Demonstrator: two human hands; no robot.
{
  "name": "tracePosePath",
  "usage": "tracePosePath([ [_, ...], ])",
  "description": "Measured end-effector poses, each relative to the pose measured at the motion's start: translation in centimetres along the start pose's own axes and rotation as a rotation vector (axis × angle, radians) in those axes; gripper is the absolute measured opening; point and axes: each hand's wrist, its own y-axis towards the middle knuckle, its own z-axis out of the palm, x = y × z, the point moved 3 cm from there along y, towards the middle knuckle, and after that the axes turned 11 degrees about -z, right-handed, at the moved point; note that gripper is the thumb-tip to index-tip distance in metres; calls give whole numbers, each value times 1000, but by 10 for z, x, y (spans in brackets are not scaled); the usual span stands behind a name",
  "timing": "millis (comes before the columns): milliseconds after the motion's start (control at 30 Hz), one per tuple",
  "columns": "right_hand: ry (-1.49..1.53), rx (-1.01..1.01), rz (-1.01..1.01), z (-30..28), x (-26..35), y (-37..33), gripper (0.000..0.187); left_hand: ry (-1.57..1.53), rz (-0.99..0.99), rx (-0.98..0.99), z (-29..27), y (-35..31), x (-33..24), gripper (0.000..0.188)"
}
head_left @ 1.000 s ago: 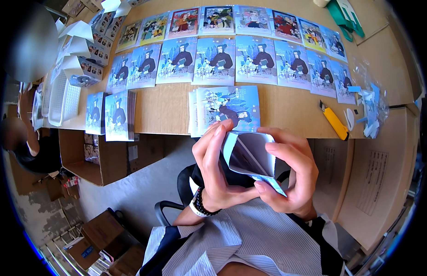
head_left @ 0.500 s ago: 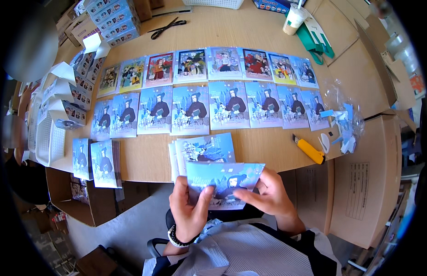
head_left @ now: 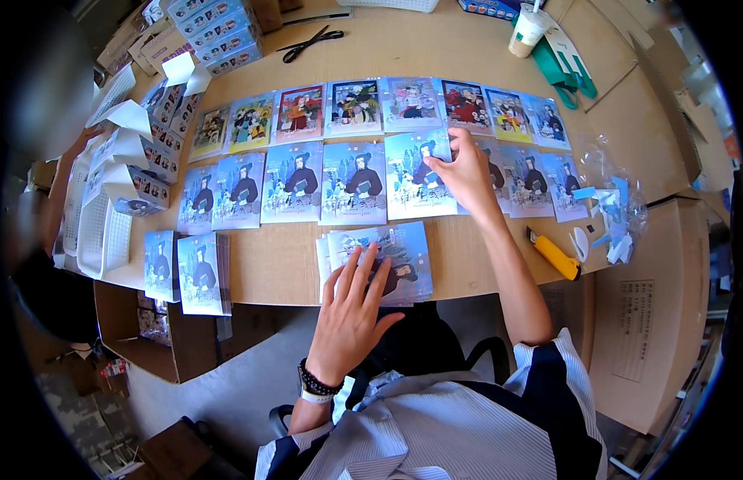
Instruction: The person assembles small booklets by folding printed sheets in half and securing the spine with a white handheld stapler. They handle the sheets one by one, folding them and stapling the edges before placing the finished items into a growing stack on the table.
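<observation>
My right hand point(head_left: 469, 178) reaches over the table and pinches the upper right corner of a flat blue illustrated card point(head_left: 411, 186). That card lies over the near row, at its middle, next to a matching blue card point(head_left: 354, 180). My left hand point(head_left: 351, 308) rests with spread fingers on a loose pile of blue cards point(head_left: 409, 260) at the table's front edge. Beyond the near row runs a far row of cards with varied colourful pictures, among them a red one point(head_left: 299, 112). Two neat stacks of blue cards point(head_left: 200, 272) stand at the front left.
Front right lie a yellow box cutter point(head_left: 554, 254) and crumpled clear film with blue scraps point(head_left: 618, 220). Black scissors point(head_left: 310, 44), stacked small boxes point(head_left: 219, 36) and a drink cup point(head_left: 529, 34) are at the back. White baskets point(head_left: 103, 244) line the left; an open carton point(head_left: 151, 340) sits below.
Both hands held cards in front of me before. My right hand has carried a card forward to the near row, and my left has come down flat on the pile.
</observation>
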Motion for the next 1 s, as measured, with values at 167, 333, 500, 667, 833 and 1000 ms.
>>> tracePosePath([
  [167, -487, -141, -204, 3, 13, -16, 48, 63, 37, 9, -8, 13, -3, 98],
  [333, -240, -93, -312, -11, 27, -49, 35, 12, 82, 22, -2, 37, -9, 110],
  [500, -101, 6, -293, -30, 36, -92, 25, -17, 115, -1, -7, 43, -8, 117],
  [667, 117, 60, -210, -45, 45, -126, 22, -274, 124, -88, -18, 34, -4, 124],
  [833, 596, 305, -262, -43, 94, -152, 45, -481, 149, -253, -31, 18, -4, 122],
  [1000, 510, 298, -489, -44, 126, -158, 66, -664, 281, -507, -22, 12, -4, 124],
])
